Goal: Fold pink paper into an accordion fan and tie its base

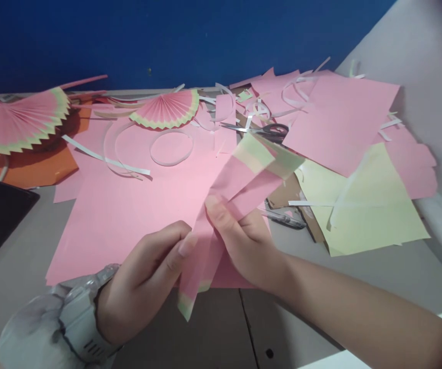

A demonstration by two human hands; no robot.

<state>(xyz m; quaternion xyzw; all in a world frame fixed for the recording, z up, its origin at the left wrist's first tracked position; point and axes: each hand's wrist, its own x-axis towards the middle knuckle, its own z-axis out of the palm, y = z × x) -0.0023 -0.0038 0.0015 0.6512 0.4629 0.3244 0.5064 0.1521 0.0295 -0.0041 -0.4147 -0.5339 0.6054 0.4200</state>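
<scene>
You hold the folded pink paper strip [205,251] over the right-hand part of the large pink sheet [128,205], its long axis slanting from one pale-green-tipped end past the sheet's near edge to a fanned one toward the sheet's far right. Your left hand [144,279] is closed with its thumb pressed on the strip's left edge, the nearer hand to the near tip. Your right hand [249,241] grips around mid-length from the right, thumb on top, nearer the fanned end.

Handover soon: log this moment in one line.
left hand: pinching folded paper | right hand: gripping same paper | scissors: lying beyond, untouched
</scene>
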